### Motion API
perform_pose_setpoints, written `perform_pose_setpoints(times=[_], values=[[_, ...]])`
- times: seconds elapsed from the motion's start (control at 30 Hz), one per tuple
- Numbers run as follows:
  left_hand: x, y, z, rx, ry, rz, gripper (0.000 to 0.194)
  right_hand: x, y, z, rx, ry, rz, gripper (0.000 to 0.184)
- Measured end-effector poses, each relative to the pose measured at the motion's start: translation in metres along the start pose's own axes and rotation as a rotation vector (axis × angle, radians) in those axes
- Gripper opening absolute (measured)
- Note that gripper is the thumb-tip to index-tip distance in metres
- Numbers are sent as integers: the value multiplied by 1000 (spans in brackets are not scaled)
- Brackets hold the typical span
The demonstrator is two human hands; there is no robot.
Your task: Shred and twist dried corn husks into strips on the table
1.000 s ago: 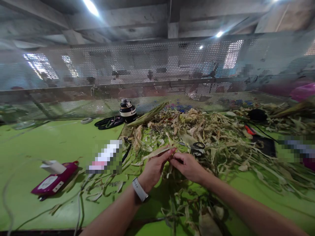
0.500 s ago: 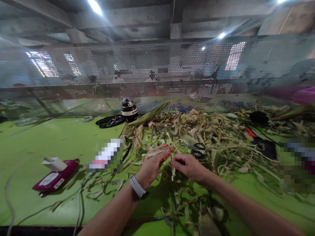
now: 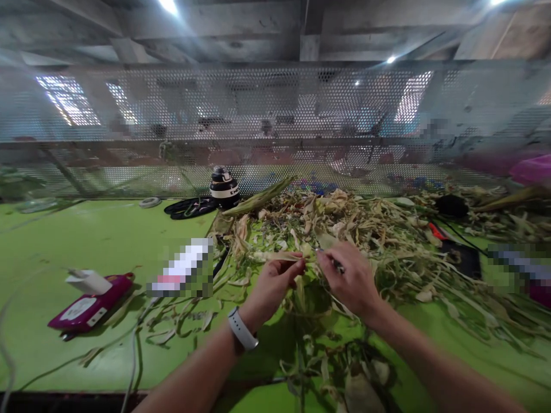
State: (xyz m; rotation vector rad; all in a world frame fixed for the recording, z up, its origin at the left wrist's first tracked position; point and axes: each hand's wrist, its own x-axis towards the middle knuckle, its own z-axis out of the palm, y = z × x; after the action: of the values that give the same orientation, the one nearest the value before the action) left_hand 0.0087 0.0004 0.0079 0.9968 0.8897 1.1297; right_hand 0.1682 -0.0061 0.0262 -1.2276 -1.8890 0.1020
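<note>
My left hand (image 3: 275,284), with a pale watch band on its wrist, is closed in a pinch on a strip of dry corn husk (image 3: 278,256). The strip runs out leftward over the fingers. Just to the right, my right hand (image 3: 350,275) is closed around a pair of scissors (image 3: 338,266). Part of the dark handle shows between the fingers and a bit of metal shows by the thumb; the rest is hidden by the hand. A heap of dry husk pieces (image 3: 344,212) lies behind both hands, and more scraps (image 3: 365,378) lie below them.
On the green table (image 3: 112,229) at left sit a maroon power bank (image 3: 92,307) with a white plug (image 3: 88,281), cables and a blurred-out object. A black jar (image 3: 224,189) stands at the back before a perforated screen (image 3: 258,115). A dark flat object (image 3: 462,258) lies at right.
My right hand has moved up and closed on the scissors, which lay loose on the husks before. My left hand has curled its fingers into a pinch on the husk strip.
</note>
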Motion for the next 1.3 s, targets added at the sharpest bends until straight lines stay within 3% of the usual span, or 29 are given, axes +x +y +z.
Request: perform_pose_setpoints(times=[0.07,0.17,0.3,0.47,0.67,0.77,0.87,0.93,1.03,1.13,1.2,1.3], values=[[-1,0,2,78,-2,30,28,6,5,-1,42,-39,82,34],[-1,0,2,165,-53,66,27,9,9,5,408,-195,296,33],[1,-3,-1,258,-121,65,31,7,7,14,784,-154,491,27],[0,-2,-5,330,-327,-30,37,2,7,19,813,-159,457,24],[-1,0,-11,314,-449,-122,34,-1,7,25,794,-210,418,23],[1,-3,-10,128,-342,-174,27,3,9,21,683,-156,378,21],[6,-6,-10,-104,-150,-118,23,7,10,9,436,64,236,24],[10,-8,-9,-213,-90,-71,22,8,9,1,251,159,107,25],[12,-8,-8,-245,-62,-34,22,7,8,-1,122,-17,36,20],[12,-6,-8,-176,0,2,23,5,9,5,87,-190,52,30],[12,-4,-9,-136,65,23,23,4,12,7,29,-209,36,28],[13,-4,-12,-157,131,30,23,3,13,7,-154,-75,-72,16]])
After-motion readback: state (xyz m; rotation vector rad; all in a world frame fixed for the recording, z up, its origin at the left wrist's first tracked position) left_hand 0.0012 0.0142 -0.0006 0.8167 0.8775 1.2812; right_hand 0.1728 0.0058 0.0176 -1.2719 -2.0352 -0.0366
